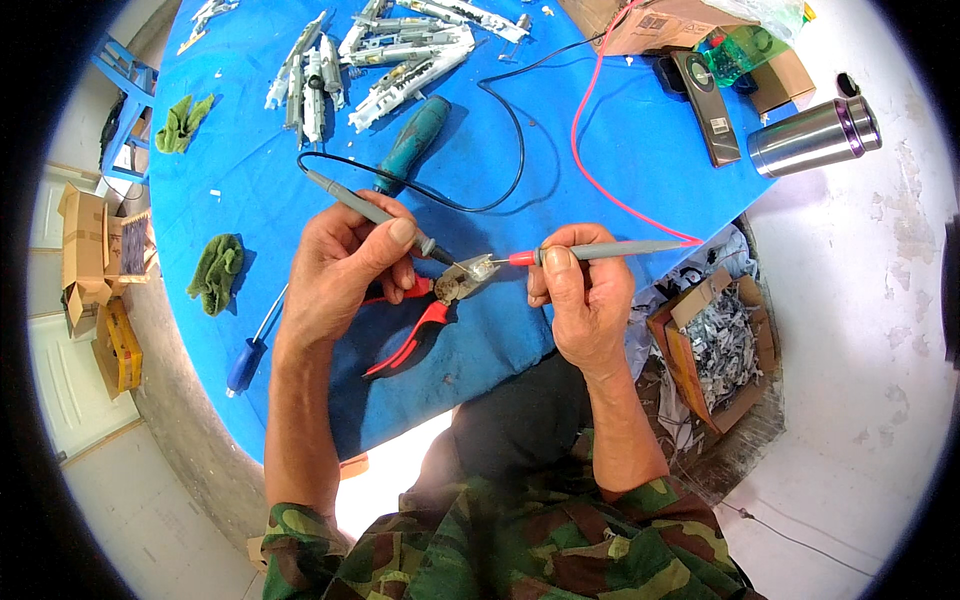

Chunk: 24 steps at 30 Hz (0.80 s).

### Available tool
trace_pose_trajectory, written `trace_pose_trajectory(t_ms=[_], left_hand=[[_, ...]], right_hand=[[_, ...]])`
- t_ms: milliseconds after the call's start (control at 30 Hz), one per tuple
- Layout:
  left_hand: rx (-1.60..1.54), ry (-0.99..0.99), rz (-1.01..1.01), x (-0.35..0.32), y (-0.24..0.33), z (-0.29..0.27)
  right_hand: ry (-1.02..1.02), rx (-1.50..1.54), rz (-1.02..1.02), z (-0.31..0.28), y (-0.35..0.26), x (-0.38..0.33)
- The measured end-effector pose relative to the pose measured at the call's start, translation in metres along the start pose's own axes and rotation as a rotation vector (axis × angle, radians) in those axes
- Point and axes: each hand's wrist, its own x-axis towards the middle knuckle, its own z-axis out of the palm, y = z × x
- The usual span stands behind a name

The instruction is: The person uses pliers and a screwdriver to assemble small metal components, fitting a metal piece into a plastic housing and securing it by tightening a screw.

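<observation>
My left hand (352, 255) pinches a grey test probe (370, 208) with a black collar and a black lead. Between the fingertips of my right hand (585, 295) is a second test probe (620, 250), grey with a red front part and a red lead. The two metal tips point at each other over a small silvery piece (481, 267) at the jaws of the red-handled pliers (425, 320). Whether both tips touch the piece is too small to tell. The pliers lie on the blue-covered table, partly behind my left fingers.
A teal cordless screwdriver (415, 138) lies beyond my hands, near several white-grey plastic assemblies (400, 60). At left are a blue-handled screwdriver (246, 362) and green cloths (216, 274). A meter-like device (706, 105) and a steel flask (815, 138) stand right, above a scrap-filled box (725, 350).
</observation>
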Motion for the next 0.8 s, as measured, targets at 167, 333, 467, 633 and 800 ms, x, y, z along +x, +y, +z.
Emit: trace_pose_trajectory(t_ms=[167,333,467,633,800], left_hand=[[0.006,0.005,-0.007,-0.0001,0.0002,0.0],[0.002,-0.001,0.003,0.0002,-0.0012,-0.0003],[-0.006,-0.008,0.003,0.0008,-0.003,-0.0012],[0.023,0.051,0.023,0.0008,-0.0039,0.004],[0.007,0.049,0.028,0.0012,-0.0045,0.0043]], right_hand=[[0.006,0.005,0.012,0.0009,-0.0008,-0.0002],[0.011,0.01,-0.006,0.0014,0.0001,0.0],[0.023,0.017,-0.008,0.0022,-0.0006,0.0003],[0.018,0.023,-0.004,-0.0002,-0.0002,0.0003],[0.011,-0.005,0.004,-0.0004,-0.0001,-0.0003]])
